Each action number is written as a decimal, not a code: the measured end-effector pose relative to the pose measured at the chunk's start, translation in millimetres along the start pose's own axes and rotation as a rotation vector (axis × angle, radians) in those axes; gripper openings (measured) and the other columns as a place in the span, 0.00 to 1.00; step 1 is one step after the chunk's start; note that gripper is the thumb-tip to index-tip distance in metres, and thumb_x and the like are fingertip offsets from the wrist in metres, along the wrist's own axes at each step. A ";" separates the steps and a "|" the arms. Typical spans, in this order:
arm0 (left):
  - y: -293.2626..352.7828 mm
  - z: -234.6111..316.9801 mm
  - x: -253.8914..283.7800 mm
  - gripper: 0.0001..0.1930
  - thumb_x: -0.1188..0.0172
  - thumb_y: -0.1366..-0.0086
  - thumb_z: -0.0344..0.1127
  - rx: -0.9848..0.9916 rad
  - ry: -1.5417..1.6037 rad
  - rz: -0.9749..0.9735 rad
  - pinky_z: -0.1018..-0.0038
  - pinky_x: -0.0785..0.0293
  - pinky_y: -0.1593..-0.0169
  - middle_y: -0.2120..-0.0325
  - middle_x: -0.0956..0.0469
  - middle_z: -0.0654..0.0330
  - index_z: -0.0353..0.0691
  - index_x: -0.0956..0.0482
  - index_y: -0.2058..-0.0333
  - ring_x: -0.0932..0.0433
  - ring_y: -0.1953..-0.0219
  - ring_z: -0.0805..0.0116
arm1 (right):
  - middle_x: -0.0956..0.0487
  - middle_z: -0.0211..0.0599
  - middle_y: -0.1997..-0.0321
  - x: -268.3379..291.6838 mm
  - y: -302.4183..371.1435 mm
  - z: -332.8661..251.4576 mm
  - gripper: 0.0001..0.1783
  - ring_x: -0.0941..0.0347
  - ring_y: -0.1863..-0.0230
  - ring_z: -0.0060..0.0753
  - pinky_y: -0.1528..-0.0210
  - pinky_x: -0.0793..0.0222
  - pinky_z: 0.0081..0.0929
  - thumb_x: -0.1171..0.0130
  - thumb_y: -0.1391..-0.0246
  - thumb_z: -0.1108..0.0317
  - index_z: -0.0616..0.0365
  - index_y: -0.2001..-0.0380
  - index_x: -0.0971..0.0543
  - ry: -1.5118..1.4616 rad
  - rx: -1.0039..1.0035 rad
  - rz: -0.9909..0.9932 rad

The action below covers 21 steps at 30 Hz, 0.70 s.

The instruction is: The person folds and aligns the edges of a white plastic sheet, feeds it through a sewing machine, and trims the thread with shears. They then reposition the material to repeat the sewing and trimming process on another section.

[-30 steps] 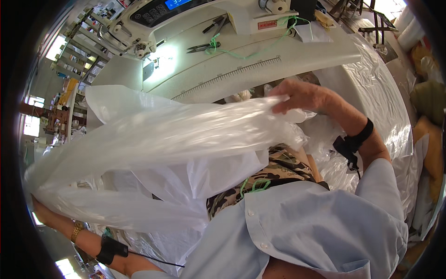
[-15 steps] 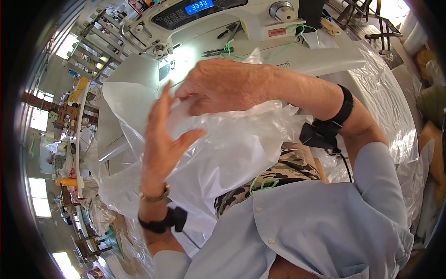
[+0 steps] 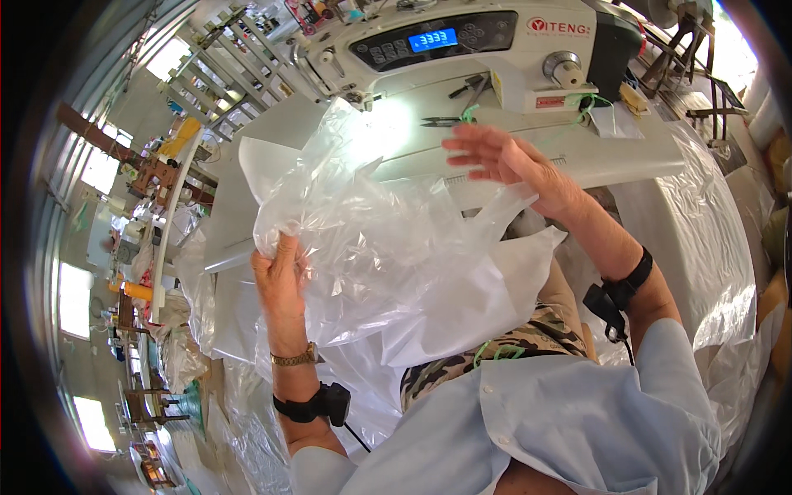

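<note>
A clear, crinkled plastic sheet (image 3: 388, 264) spreads over my lap and up onto the sewing machine's table. My left hand (image 3: 282, 276) is closed on a bunched fold at the sheet's left side, thumb pointing up. Farther right, my right hand (image 3: 528, 173) is raised over the table's front edge with its fingers stretched out. A strip of the plastic reaches up to its palm side; whether it touches cannot be made out. Ahead stands a white sewing machine (image 3: 528, 37) with a lit blue display. The raised plastic partly hides the brightly lit needle area.
Dark thread snips (image 3: 441, 122) and another dark tool (image 3: 470, 85) lie on the sewing table (image 3: 610, 161). Green thread (image 3: 590, 103) trails near the machine's base. More shiny plastic sheeting (image 3: 701, 239) hangs at the right. Shelving and cluttered benches stand at the left.
My hands were close together before the needle area and have parted. The left has closed on the plastic; the right has moved rightward and opened. Some plastic has been lifted, and the view has shifted.
</note>
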<state>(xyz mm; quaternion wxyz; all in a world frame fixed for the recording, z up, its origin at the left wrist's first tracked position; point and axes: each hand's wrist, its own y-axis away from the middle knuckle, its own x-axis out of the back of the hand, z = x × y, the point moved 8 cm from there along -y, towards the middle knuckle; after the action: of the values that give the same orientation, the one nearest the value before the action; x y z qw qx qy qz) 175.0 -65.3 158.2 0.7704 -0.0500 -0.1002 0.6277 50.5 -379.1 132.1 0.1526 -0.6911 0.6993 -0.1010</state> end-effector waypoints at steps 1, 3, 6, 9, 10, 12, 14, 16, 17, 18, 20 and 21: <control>-2.1 -2.5 5.1 0.10 0.37 0.35 0.42 0.033 0.012 0.036 0.84 0.41 0.83 0.83 0.30 0.72 0.42 0.20 0.67 0.35 0.84 0.85 | 0.32 0.45 0.36 -7.0 1.3 4.3 0.43 0.36 0.37 0.36 0.37 0.39 0.36 0.57 0.39 0.34 0.61 0.36 0.38 -0.098 -0.007 -0.066; -3.9 -3.1 13.6 0.10 0.37 0.35 0.42 0.019 0.014 0.116 0.84 0.41 0.83 0.82 0.30 0.72 0.42 0.20 0.66 0.35 0.83 0.84 | 0.34 0.45 0.35 -15.0 2.9 7.7 0.45 0.38 0.35 0.37 0.35 0.41 0.39 0.58 0.40 0.31 0.59 0.35 0.39 -0.109 0.010 -0.141; -9.7 -10.0 22.5 0.12 0.35 0.37 0.40 0.075 0.045 0.149 0.84 0.36 0.78 0.72 0.25 0.67 0.41 0.23 0.60 0.30 0.76 0.81 | 0.35 0.45 0.34 -19.8 7.5 8.8 0.48 0.40 0.33 0.40 0.33 0.44 0.43 0.63 0.42 0.27 0.56 0.34 0.40 -0.243 0.047 -0.207; -13.6 -15.5 27.4 0.11 0.35 0.37 0.41 0.068 0.033 0.126 0.85 0.39 0.82 0.78 0.27 0.70 0.42 0.21 0.61 0.33 0.80 0.83 | 0.36 0.46 0.33 -13.9 13.8 22.7 0.56 0.39 0.33 0.42 0.34 0.43 0.44 0.62 0.50 0.20 0.56 0.33 0.42 -0.335 -0.062 -0.129; -13.7 -20.6 31.7 0.13 0.34 0.38 0.38 0.114 0.041 0.141 0.84 0.34 0.76 0.70 0.24 0.66 0.40 0.24 0.58 0.29 0.73 0.81 | 0.36 0.46 0.33 -12.4 15.5 26.2 0.55 0.39 0.33 0.42 0.34 0.42 0.45 0.64 0.48 0.21 0.57 0.33 0.42 -0.358 -0.081 -0.111; -14.4 -28.9 34.8 0.16 0.33 0.39 0.36 0.164 0.045 0.150 0.84 0.29 0.69 0.62 0.21 0.62 0.39 0.26 0.55 0.24 0.66 0.78 | 0.36 0.45 0.33 -12.0 19.1 34.0 0.54 0.38 0.34 0.41 0.35 0.41 0.44 0.64 0.48 0.21 0.57 0.33 0.41 -0.379 -0.124 -0.105; -16.5 -26.3 35.8 0.11 0.35 0.38 0.38 0.070 0.074 0.167 0.86 0.40 0.82 0.77 0.27 0.71 0.41 0.22 0.60 0.33 0.80 0.84 | 0.35 0.44 0.33 -11.5 22.6 41.9 0.54 0.37 0.35 0.40 0.35 0.40 0.43 0.63 0.48 0.22 0.57 0.33 0.41 -0.396 -0.163 -0.097; -17.2 -29.4 34.3 0.10 0.35 0.38 0.37 0.085 0.067 0.147 0.86 0.40 0.81 0.76 0.27 0.70 0.40 0.22 0.60 0.33 0.80 0.84 | 0.34 0.41 0.36 -16.6 24.7 44.6 0.48 0.36 0.38 0.36 0.38 0.38 0.41 0.61 0.42 0.27 0.55 0.32 0.43 -0.393 -0.150 -0.154; -16.8 -29.2 36.3 0.10 0.36 0.38 0.36 0.081 0.044 0.168 0.86 0.39 0.81 0.75 0.26 0.70 0.40 0.22 0.60 0.32 0.79 0.84 | 0.34 0.41 0.36 -18.4 25.5 44.3 0.48 0.36 0.38 0.36 0.38 0.38 0.41 0.61 0.42 0.27 0.55 0.32 0.43 -0.407 -0.130 -0.171; -16.5 -31.6 32.8 0.10 0.36 0.38 0.36 0.096 0.053 0.132 0.86 0.39 0.81 0.75 0.26 0.70 0.40 0.22 0.60 0.32 0.79 0.84 | 0.31 0.39 0.39 -19.6 26.2 44.5 0.45 0.34 0.40 0.34 0.39 0.36 0.39 0.59 0.41 0.29 0.55 0.34 0.40 -0.410 -0.113 -0.169; -14.2 -33.7 40.5 0.08 0.37 0.37 0.34 0.092 0.048 0.238 0.86 0.39 0.81 0.74 0.25 0.69 0.39 0.21 0.61 0.32 0.79 0.83 | 0.29 0.38 0.42 -21.2 27.0 45.2 0.42 0.32 0.42 0.32 0.41 0.34 0.37 0.56 0.40 0.32 0.55 0.36 0.37 -0.418 -0.100 -0.155; -13.9 -37.3 41.0 0.08 0.37 0.37 0.34 0.118 0.054 0.247 0.86 0.39 0.81 0.74 0.25 0.69 0.39 0.21 0.61 0.32 0.79 0.83 | 0.26 0.36 0.46 -20.0 26.4 47.6 0.37 0.30 0.46 0.29 0.43 0.32 0.34 0.54 0.39 0.35 0.55 0.41 0.32 -0.347 -0.114 -0.124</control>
<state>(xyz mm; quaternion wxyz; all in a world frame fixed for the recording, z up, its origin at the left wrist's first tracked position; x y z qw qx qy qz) 204.2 -26.3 128.4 0.6914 -0.0336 -0.0355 0.7208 42.5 -355.1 79.9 0.2249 -0.7472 0.6234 0.0502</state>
